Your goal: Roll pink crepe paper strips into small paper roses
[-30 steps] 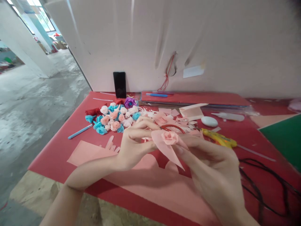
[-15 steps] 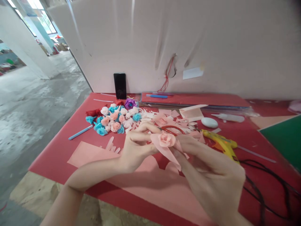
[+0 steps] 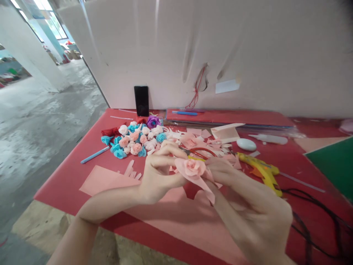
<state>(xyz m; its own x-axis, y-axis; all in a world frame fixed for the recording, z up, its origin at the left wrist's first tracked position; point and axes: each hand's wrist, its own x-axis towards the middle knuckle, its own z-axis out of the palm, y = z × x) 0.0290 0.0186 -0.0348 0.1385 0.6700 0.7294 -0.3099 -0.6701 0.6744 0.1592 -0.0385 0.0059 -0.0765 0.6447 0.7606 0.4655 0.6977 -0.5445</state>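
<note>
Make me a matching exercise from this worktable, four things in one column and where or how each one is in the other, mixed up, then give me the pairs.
Things:
1. Pink paper rose
2. Yellow glue gun
3. Black smartphone
4. Purple paper rose

Places and states:
A. Standing upright by the pale panel
B. Among other paper flowers
C. Held in the left hand and right hand
D. Lying on the red table, a glue stick at its rear end

Pairs: 1-C, 2-D, 3-A, 4-B.

Red table (image 3: 66, 180), upright pale panel (image 3: 248, 48), patchy grey floor (image 3: 74, 88), white pillar (image 3: 27, 48), bright windows (image 3: 57, 25).
</note>
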